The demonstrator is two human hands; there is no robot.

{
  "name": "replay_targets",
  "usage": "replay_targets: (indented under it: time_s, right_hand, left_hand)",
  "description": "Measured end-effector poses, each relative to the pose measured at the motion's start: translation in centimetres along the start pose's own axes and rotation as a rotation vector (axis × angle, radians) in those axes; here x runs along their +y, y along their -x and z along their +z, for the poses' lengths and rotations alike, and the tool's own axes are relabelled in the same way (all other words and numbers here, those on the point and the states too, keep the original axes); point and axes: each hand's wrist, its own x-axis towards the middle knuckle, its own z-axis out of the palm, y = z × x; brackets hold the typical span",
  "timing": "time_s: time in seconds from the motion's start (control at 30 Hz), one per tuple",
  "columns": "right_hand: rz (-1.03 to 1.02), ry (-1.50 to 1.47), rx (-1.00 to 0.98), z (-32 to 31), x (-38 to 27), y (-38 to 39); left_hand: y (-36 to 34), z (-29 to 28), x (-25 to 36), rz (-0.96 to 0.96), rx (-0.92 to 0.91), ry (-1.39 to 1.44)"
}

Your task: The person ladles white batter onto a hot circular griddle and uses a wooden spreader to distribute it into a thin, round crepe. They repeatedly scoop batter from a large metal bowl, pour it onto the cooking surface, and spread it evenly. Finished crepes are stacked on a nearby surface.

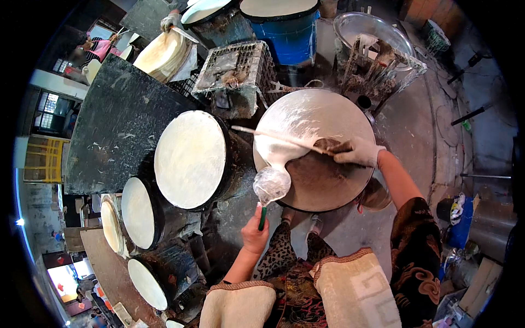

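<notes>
My left hand point(255, 234) grips the green handle of a ladle point(270, 186), whose bowl hangs over the near left edge of a round griddle point(328, 186). My right hand point(358, 152), in a white glove, is shut on a long thin wooden spreader stick point(273, 136) lying across the griddle. White batter point(306, 120) covers the griddle's far half and trails down the left side; the near part is bare and dark.
To the left stand several round drum griddles with pale sheets on them point(190, 159). Behind are a dark slab point(117, 123), a metal crate point(232, 68), a blue barrel point(290, 33) and a metal basin point(372, 33). Another person's gloved hand point(169, 22) works at a stack of thin sheets point(161, 54).
</notes>
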Motion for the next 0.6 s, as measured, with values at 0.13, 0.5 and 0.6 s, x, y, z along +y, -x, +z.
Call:
replay_targets:
  time_s: [0.13,0.5,0.6]
  right_hand:
    - [-0.076,-0.107,-0.123,-1.4,2.5,1.4]
    - [0.037,0.133,-0.166,-3.8,-1.1,-1.7]
    - [0.102,0.046,-0.276,-4.7,0.2,0.1]
  left_hand:
    - [1.3,-0.3,0.2,0.095,-0.016,0.034]
    - [0.6,-3.3,3.1,0.345,-0.085,0.128]
    - [-3.0,-5.0,4.7,0.099,0.075,0.386]
